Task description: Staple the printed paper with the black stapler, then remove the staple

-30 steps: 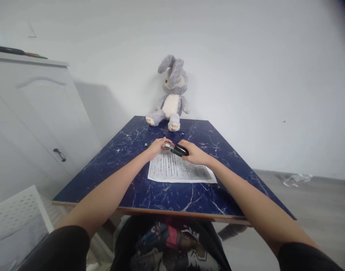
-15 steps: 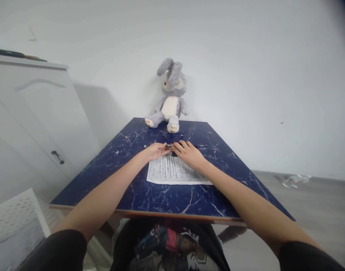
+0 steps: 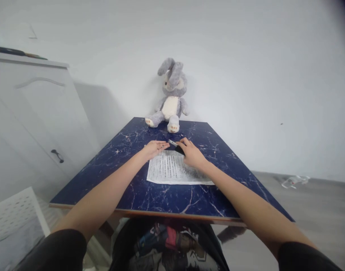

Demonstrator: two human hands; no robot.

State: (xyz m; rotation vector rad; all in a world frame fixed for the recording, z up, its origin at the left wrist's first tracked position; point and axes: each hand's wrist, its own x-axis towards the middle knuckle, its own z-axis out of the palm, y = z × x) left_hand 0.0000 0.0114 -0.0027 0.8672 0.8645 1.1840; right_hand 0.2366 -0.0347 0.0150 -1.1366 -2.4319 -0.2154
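The stapler (image 3: 175,146) sits at the far edge of the paper (image 3: 172,172), about midway along that edge, on the blue table (image 3: 161,197). Its long axis runs from near right to far left, and the silver tip points toward the left hand (image 3: 153,148). The right hand (image 3: 191,155) is the nearer of the 2. It is curled over the black rear half, with its fingers closed down on the body, so only the front end shows (how the thumb sits underneath is hidden). The left hand lies open and flat, palm down, by the paper's far left corner. It holds nothing, and its fingertips point right, just short of the silver tip and apart from it. So the stapler lies directly right of the left fingertips. A plush rabbit (image 3: 172,94) sits well behind both hands, against the wall.
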